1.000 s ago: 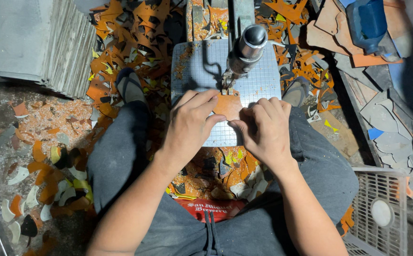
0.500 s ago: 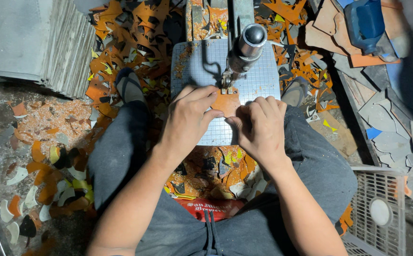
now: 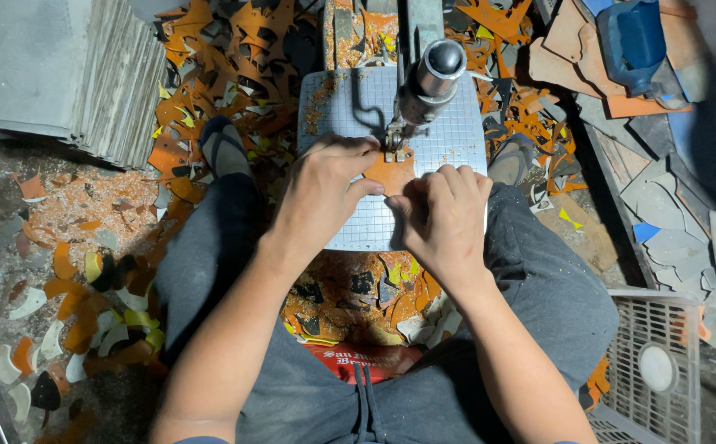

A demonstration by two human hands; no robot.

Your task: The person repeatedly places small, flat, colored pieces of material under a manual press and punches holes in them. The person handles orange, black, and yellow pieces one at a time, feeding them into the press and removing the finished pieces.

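The orange piece (image 3: 391, 173) lies on the pale grey desk (image 3: 456, 136), which is ruled in a fine grid; left of the desk, scraps (image 3: 185, 107) on the floor are orange, black and yellow; right of it stands a blue container (image 3: 633, 41); below it the trousers (image 3: 539, 288) are dark grey; a white slatted crate (image 3: 662, 345) sits lower right.

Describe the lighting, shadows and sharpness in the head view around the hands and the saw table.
Head view: light falls brightest on the left hand, right hand and the gridded white saw table, which looks slightly washed out; the orange piece under the fingers is sharp; the floor scraps at left dim toward the edge, and the upper right corner sinks into deep shadow; no motion blur shows.
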